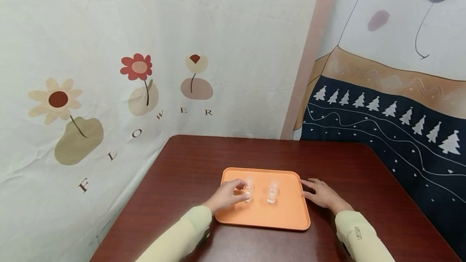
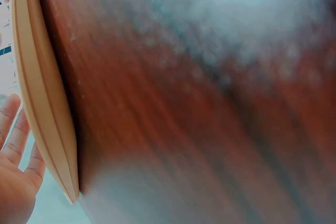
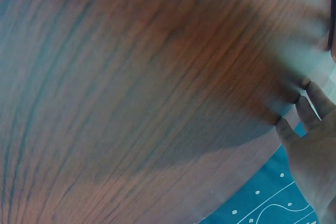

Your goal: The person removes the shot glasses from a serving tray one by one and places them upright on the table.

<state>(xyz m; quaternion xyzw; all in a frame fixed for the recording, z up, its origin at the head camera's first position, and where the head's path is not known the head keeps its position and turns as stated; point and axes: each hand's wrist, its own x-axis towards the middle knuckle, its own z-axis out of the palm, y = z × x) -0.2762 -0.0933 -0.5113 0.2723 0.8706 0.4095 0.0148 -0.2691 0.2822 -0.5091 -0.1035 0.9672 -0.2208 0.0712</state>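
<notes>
Backdrop point(image 1: 247, 31): from where I sit it closes off the far side, flowers printed on the left, white trees on the right.
Table point(image 1: 204, 157): dark red wood; I have the whole setup on it.
Orange tray point(image 1: 260, 215): flat on the table, both hands at it.
Left hand point(image 1: 228, 195): I read thumb and forefinger as pinching a glass; my wrist view shows only some fairly straight fingers, with no grip in sight.
Right hand point(image 1: 323, 195): fingers loosely extended at the tray's right rim, grasping nothing; I can't tell whether they press it.
Right row of clear glasses point(image 1: 272, 198): on the tray, apart from both hands; I'd call this row done.
Left row's near glass point(image 1: 249, 193): over the tray, at the left fingertips, in line with the others; I judge the arranging nearly complete, with this one's release remaining.
</notes>
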